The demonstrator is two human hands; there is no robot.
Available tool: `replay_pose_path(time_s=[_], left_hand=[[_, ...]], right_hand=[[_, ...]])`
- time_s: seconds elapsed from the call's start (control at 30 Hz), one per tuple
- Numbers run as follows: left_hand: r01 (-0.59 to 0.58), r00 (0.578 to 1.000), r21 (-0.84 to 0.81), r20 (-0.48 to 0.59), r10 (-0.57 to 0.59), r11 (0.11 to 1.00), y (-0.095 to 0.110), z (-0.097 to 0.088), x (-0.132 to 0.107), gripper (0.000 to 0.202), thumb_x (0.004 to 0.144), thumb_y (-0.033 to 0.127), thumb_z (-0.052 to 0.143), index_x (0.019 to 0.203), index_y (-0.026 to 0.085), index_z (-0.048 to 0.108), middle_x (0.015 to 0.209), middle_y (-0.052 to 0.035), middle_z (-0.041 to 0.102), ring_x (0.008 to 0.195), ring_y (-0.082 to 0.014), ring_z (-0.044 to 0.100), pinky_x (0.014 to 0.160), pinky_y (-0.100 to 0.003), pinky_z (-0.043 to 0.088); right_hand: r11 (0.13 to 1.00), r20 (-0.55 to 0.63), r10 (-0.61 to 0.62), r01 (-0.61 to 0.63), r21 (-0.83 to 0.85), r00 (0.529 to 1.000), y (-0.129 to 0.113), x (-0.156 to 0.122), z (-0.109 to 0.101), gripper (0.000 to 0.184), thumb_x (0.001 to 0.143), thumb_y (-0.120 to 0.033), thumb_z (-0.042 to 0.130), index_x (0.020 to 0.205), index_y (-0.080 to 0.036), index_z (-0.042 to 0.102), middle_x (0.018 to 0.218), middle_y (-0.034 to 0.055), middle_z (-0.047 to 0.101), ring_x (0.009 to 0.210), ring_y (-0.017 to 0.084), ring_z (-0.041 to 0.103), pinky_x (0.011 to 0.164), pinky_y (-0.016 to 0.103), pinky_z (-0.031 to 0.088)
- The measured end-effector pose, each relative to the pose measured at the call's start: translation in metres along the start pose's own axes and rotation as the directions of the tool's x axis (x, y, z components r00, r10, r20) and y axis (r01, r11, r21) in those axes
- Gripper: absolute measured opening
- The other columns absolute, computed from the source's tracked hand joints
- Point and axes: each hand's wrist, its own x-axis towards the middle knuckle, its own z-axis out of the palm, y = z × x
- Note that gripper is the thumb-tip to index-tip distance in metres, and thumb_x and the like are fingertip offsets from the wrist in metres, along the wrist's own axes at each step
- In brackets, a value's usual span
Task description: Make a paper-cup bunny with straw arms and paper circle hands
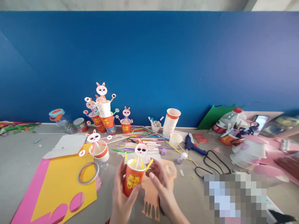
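Note:
My left hand [121, 197] wraps round an orange paper cup [133, 178] with yellow lettering, held upright. From its mouth rises a round white rabbit face [141, 150] with pink ears, on yellow straw legs. Yellow straw arms stick out on both sides, the right one [149, 165] leaning outward beside my right hand [164, 189]. That hand's thumb and fingers are apart, close to the cup's right side; whether a fingertip touches the straw I cannot tell. Below and behind lies a cut sheet of orange paper [149, 196]. A similar rabbit cup [102, 151] stands to the left.
Stacked rabbit cups [106, 119] stand at the back left. Coloured straws [142, 137] lie mid-table. A blue glue gun [193, 146] with a black cable is right of them. Yellow paper [63, 174] with a tape roll [80, 174] covers the left. Another person's hand [288, 166] shows far right.

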Motion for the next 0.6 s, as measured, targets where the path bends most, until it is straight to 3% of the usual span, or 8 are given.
replay_pose_path(time_s=[0.13,0.33,0.47,0.6], left_hand=[[-0.007,1.0,-0.03,0.03,0.008,1.0,-0.004,0.006,0.001,0.083,0.083,0.042,0.069,0.15,0.021,0.024,0.146,-0.0173,0.046,0.13,-0.0339,0.051,0.097,-0.04,0.054],[0.001,0.998,0.083,0.066,-0.006,0.997,-0.003,0.006,0.006,0.089,0.078,0.045,0.072,0.15,0.019,0.026,0.144,-0.019,0.048,0.128,-0.0372,0.052,0.093,-0.043,0.056],[0.048,0.97,-0.109,0.243,-0.02,0.993,-0.001,0.0,0.013,0.08,0.082,0.04,0.07,0.148,0.021,0.031,0.148,-0.0167,0.044,0.134,-0.0357,0.045,0.106,-0.047,0.046],[0.21,0.893,-0.266,0.444,-0.074,0.941,0.002,-0.001,0.023,0.062,0.083,0.035,0.071,0.138,0.021,0.046,0.139,-0.0152,0.056,0.128,-0.034,0.053,0.106,-0.047,0.045]], right_hand=[[0.996,0.153,0.025,-0.038,0.079,0.988,0.005,-0.004,0.011,0.059,0.076,-0.047,0.076,0.129,-0.03,0.054,0.116,0.0101,0.067,0.1,0.029,0.066,0.088,0.045,0.053],[0.995,0.18,0.046,-0.06,0.075,0.983,0.009,0.003,0.01,0.065,0.073,-0.042,0.08,0.13,-0.027,0.052,0.122,0.0125,0.066,0.108,0.033,0.065,0.091,0.049,0.052],[0.999,0.187,0.024,-0.031,0.032,0.982,0.009,0.008,0.002,0.064,0.074,-0.041,0.079,0.13,-0.028,0.051,0.124,0.0115,0.065,0.109,0.032,0.065,0.092,0.049,0.051],[0.999,0.242,0.041,-0.034,-0.03,0.969,0.007,0.012,-0.006,0.066,0.076,-0.042,0.078,0.133,-0.027,0.049,0.121,0.0111,0.066,0.107,0.031,0.065,0.092,0.048,0.051]])
